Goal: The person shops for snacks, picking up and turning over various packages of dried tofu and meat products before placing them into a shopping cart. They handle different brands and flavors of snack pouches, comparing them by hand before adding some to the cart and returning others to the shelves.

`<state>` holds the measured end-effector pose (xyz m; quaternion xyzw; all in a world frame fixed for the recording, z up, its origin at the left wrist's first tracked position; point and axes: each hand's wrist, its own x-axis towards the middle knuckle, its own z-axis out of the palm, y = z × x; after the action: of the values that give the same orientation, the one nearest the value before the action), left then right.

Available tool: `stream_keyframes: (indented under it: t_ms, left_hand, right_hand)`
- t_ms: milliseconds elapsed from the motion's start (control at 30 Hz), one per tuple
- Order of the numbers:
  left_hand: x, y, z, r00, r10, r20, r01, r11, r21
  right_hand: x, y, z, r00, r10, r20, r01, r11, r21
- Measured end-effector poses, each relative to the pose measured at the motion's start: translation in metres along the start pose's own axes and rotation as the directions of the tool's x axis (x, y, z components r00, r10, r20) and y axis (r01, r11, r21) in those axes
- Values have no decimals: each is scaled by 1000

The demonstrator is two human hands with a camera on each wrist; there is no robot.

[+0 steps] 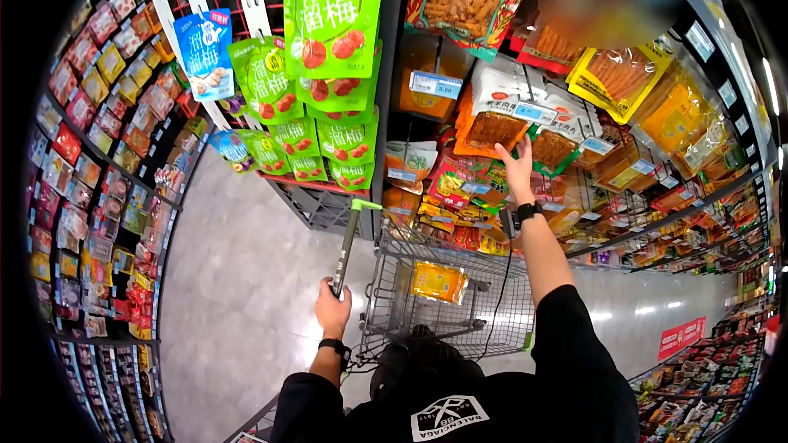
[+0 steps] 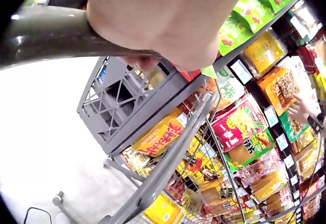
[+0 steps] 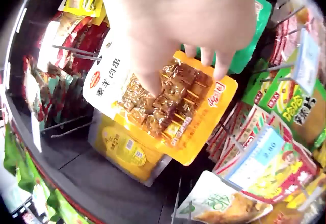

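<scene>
My left hand [image 1: 332,309] grips the handle bar [image 1: 345,250] of the shopping cart, its fingers wrapped round the grey bar near the green end. Over at the rack, my right hand [image 1: 517,168] reaches to a hanging orange and white packet [image 3: 173,107] with skewered meat pictured on its front. Its fingertips [image 3: 153,84] rest on that front face, fairly straight and spread. Behind this packet hang more white-topped ones of the same kind. A yellow packet [image 3: 122,147] shows just beneath it in the right wrist view.
In the cart basket [image 1: 386,295] lies a yellow packet [image 1: 439,281]. Green plum bags [image 1: 336,16] hang on a rack end ahead. Metal pegs and price tags [image 1: 435,84] stick out among the snacks. A cable [image 1: 498,303] runs down from the right wrist.
</scene>
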<state>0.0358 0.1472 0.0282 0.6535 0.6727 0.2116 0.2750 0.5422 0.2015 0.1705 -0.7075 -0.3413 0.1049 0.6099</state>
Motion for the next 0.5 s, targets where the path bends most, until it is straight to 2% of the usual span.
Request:
stream_keyframes:
  t_ms: [100, 200, 267, 333, 467, 500]
  left_hand:
    - [3, -3, 3, 1000, 22, 6, -23, 998, 59]
    - [4, -1, 3, 1000, 9, 21, -10, 998, 59]
    - [3, -1, 4, 1000, 17, 16, -18, 999, 41]
    - [2, 3, 2, 1000, 12, 16, -13, 998, 63]
    - [4, 0, 6, 999, 1, 41, -5, 997, 83]
    - [5, 0, 6, 999, 4, 43, -8, 997, 83]
  right_hand:
    - [10, -17, 20, 996, 34, -82, -26, 995, 96]
    - [13, -18, 24, 995, 73, -71, -59, 982, 180]
    - [11, -11, 26, 993, 55, -102, -38, 986, 165]
    - [2, -20, 27, 982, 133, -130, -116, 984, 135]
    - [-12, -33, 31, 975, 173, -143, -152, 977, 146]
    - [-14, -34, 35, 960, 131, -247, -117, 991, 70]
